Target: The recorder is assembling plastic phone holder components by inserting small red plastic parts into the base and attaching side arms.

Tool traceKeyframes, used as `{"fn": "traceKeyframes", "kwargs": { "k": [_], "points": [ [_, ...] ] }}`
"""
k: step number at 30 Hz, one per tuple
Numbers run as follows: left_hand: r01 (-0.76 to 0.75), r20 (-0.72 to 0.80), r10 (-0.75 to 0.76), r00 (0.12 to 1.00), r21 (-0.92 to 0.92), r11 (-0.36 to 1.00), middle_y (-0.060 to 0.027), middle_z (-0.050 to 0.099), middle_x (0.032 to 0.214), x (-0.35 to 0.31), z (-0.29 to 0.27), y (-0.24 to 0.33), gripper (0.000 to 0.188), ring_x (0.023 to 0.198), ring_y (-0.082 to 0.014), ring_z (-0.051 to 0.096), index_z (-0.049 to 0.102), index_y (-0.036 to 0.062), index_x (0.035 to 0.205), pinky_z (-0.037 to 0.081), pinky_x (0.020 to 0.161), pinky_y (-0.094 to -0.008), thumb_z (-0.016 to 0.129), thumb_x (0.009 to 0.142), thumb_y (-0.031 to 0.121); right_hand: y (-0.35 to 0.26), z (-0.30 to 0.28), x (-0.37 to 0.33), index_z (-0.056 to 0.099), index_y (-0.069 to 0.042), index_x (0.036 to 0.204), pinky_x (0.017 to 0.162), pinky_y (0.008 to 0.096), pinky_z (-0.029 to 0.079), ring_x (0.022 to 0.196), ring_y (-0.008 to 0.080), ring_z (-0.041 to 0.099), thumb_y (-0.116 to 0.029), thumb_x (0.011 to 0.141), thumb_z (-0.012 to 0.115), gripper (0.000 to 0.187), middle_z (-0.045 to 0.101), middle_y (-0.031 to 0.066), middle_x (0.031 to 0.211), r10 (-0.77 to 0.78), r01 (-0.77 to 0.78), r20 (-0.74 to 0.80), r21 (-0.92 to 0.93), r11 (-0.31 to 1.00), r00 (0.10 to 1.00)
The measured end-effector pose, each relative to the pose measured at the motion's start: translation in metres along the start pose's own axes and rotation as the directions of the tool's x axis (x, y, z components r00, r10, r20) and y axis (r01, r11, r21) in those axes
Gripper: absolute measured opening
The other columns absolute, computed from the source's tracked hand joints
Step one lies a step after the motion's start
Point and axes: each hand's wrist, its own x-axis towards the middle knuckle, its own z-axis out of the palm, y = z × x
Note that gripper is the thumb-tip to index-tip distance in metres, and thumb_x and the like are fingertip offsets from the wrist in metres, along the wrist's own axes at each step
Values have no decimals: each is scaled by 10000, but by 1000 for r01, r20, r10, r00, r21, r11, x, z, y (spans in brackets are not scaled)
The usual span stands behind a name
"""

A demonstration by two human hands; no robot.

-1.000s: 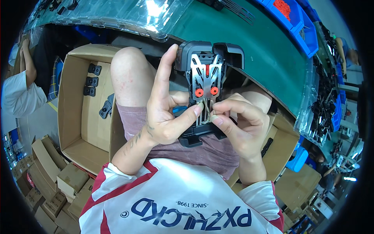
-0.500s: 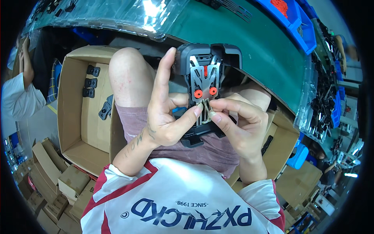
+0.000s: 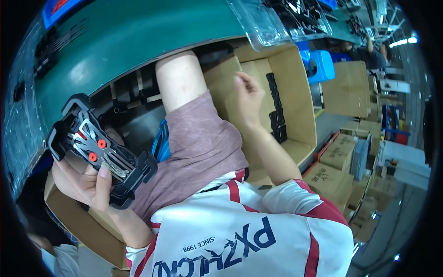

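Note:
My left hand [image 3: 92, 184] grips a black plastic holder mechanism [image 3: 121, 159] on the left, tilted, with its inner side up. Its silver metal arms, two orange-red toothed wheels [image 3: 102, 143] and coil springs [image 3: 115, 168] are exposed. My left thumb lies by the springs; the other fingers are partly behind the body. Away to the right, my right hand [image 3: 250, 99] is above a cardboard box [image 3: 302, 106], apart from the holder. Its fingers curl toward the thumb; whether something small is between them is hidden. Several black parts [image 3: 275, 108] lie in a row inside that box.
A green worktable [image 3: 134, 32] runs across the top, with clear plastic trays [image 3: 260, 25] on it. Another cardboard box [image 3: 69, 203] stands below my left hand. A blue plastic stool [image 3: 321, 67] and stacked cartons [image 3: 337, 150] are on the right. Part of another person [image 3: 60, 258] shows lower left.
My view has turned right. My right hand has left the springs and moved out over the right-hand box. The holder, in both hands before, is now in my left hand alone.

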Motion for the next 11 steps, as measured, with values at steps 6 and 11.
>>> {"fn": "traceKeyframes", "kwargs": {
  "k": [6, 11],
  "points": [
    [78, -6, -78, 997, 43, 996, -248, 599, 1085, 3, 14, 0, 828, 675, -162, 573, 49, 73, 1485, 442, 692, -220, 455, 776, -54, 229, -198, 15, 620, 16, 1094, 790, 324, 487, 884, 288, 630, -222, 833, 614, 353, 658, 158, 984, 397, -347, -162, -821, 454, 903],
    [-108, 178, 29, 984, 451, 886, -257, 580, 1132, 16, 14, 7, 848, 733, -202, 600, 63, 68, 1481, 444, 748, -245, 503, 760, 4, 332, -251, -63, 474, -89, 1293, 860, 407, 478, 1004, 356, 607, -178, 811, 550, 496, 593, 223, 1156, 668, -290, -49, -922, 255, 743]
  ]
}}
